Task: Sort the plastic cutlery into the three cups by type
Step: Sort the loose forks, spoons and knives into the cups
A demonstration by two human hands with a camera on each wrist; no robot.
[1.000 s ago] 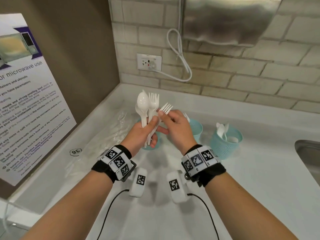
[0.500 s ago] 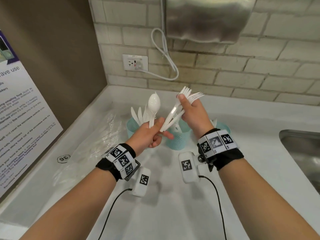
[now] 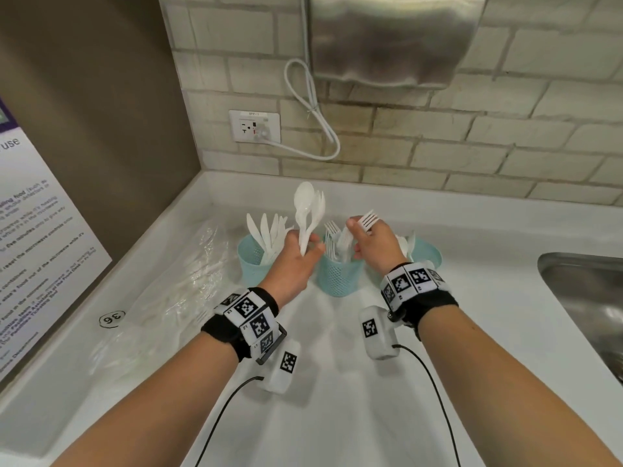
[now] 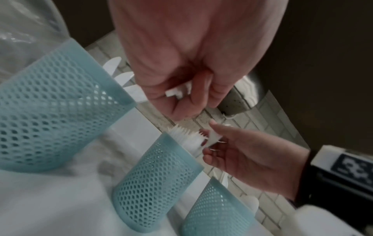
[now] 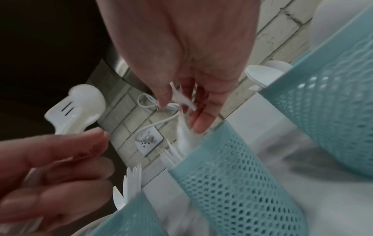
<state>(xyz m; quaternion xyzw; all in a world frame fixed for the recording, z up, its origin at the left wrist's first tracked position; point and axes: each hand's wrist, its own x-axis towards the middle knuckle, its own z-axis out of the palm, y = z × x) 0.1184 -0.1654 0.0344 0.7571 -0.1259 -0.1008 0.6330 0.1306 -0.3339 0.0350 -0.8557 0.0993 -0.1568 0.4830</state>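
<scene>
Over white counter (image 3: 337, 416), right hand (image 3: 374, 244) pinches forks (image 3: 365, 220), seemingly above middle cup (image 3: 337, 278).

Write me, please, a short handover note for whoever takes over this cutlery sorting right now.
Left hand grips a spoon and fork bunch, held upright.
Right hand holds forks over the middle cup.
Left cup holds knives, middle cup forks, right cup spoons.
Done: much cutlery is already sorted.
Left: drop these forks, then sort the left hand's bunch. More cutlery seems to lie in the plastic bag.
</scene>
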